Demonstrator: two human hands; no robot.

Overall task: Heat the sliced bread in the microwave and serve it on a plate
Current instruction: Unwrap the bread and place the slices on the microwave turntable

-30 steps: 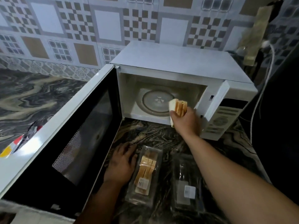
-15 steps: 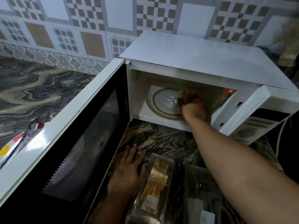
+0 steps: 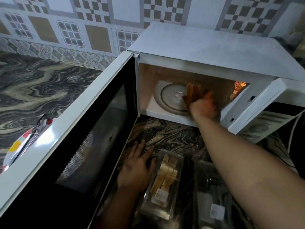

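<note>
**Hands at the open microwave: bread going onto the turntable**

Right hand (image 3: 203,105) reaches inside the microwave (image 3: 206,52), fingers curled round a few bread slices (image 3: 193,92) held upright on edge. The slices sit over the right side of the glass turntable (image 3: 171,98); whether they touch it yet, I cannot tell, since the hand hides their lower edge. An orange glow from the cavity light colours both bread and fingers.

Left hand (image 3: 137,167) lies flat, fingers straight and spread, on the marbled desk (image 3: 166,134) in front of the oven. It holds nothing and appears to steady the person while they lean in. Its fingertips lie just beside an opened clear bread package (image 3: 165,182), which holds more slices. A second clear package (image 3: 212,199) lies to the right, partly under the reaching forearm; its contents are too dark to make out.

The microwave door (image 3: 79,146) swings fully out to the left, leaving the cavity free for the arm. Beyond the door, on the desk, part of a white plate (image 3: 14,151) with coloured spots shows, probably waiting for serving.

Judging by this, loading is under way; releasing the slices, shutting the door and heating remain.
</note>
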